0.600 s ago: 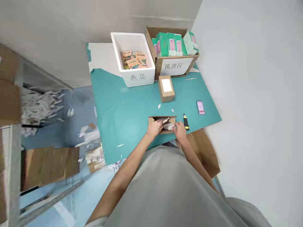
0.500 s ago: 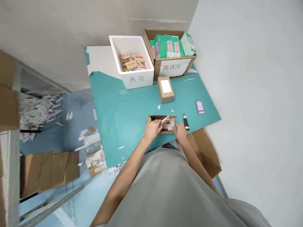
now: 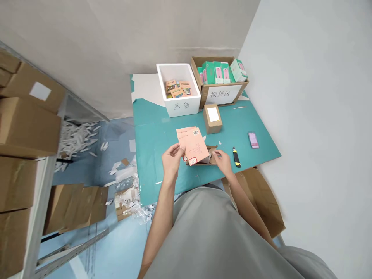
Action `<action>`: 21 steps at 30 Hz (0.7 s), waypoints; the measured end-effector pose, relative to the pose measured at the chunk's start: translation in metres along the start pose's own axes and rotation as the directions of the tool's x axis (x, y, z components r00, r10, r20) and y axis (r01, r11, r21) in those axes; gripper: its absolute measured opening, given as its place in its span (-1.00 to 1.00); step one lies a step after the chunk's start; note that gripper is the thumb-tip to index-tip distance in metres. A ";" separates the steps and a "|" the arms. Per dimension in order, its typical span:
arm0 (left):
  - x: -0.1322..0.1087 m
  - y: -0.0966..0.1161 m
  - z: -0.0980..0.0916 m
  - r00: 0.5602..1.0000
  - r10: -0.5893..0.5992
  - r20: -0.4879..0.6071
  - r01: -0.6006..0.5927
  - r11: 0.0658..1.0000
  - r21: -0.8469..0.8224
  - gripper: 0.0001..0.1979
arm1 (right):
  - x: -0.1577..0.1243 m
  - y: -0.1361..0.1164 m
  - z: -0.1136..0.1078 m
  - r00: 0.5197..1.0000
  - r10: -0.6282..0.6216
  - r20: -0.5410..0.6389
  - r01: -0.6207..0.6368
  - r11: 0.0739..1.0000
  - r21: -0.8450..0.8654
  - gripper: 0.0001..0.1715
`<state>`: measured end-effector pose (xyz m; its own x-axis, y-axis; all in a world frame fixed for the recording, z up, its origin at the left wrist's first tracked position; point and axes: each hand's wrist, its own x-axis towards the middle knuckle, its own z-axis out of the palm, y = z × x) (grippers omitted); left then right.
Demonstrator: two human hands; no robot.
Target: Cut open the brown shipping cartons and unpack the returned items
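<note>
My left hand is closed on two thin salmon-pink booklets, pinched at their lower left edge. They are slightly fanned, with a barcode and a red-outlined mark facing up. Below and behind them, a small opened cardboard box lies near the table's front edge, partly hidden by the booklets. My right hand grips the right end of this box with thumb and fingers. Some whitish material shows inside, too small to make out. A black and yellow utility knife lies just right of my right hand.
Behind stands a small closed carton with a white label. Farther back are a white foam bin of booklets and a cardboard box of green packages. A phone lies right. Carton-laden shelving stands left; an open carton sits below the table.
My left hand has drawn the booklets up out of the small box and moved left, turning their flat side into view. My right hand stays at the box. The camera view has shifted.
</note>
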<state>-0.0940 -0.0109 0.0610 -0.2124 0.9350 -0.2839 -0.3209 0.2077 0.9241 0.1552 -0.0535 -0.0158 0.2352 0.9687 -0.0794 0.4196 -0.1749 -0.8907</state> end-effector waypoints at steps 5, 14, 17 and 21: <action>-0.018 0.005 0.012 0.998 -0.068 0.000 0.068 0.993 -0.093 -0.29 | 0.007 -0.059 -0.008 0.995 -0.023 0.096 -0.019 0.911 0.412 -0.30; -0.016 0.030 0.061 0.992 0.125 -0.011 -0.125 0.972 -0.198 -0.37 | 0.059 -0.112 -0.032 0.987 -0.108 0.116 0.024 0.825 0.565 -0.24; -0.014 0.049 0.080 0.974 0.228 0.010 -0.219 0.945 -0.245 -0.34 | 0.083 -0.129 -0.045 0.972 -0.213 0.101 0.109 0.785 0.610 -0.26; -0.022 0.056 0.095 0.928 0.370 -0.051 -0.373 0.915 -0.155 -0.14 | 0.093 -0.139 -0.067 0.953 -0.303 0.016 0.218 0.720 0.659 -0.32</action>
<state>-0.0200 0.0077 0.1427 -0.3628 0.9296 0.0653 -0.3575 -0.2036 0.9114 0.1775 0.0493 0.1310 0.0828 0.9789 0.1870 -0.2239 0.2012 -0.9536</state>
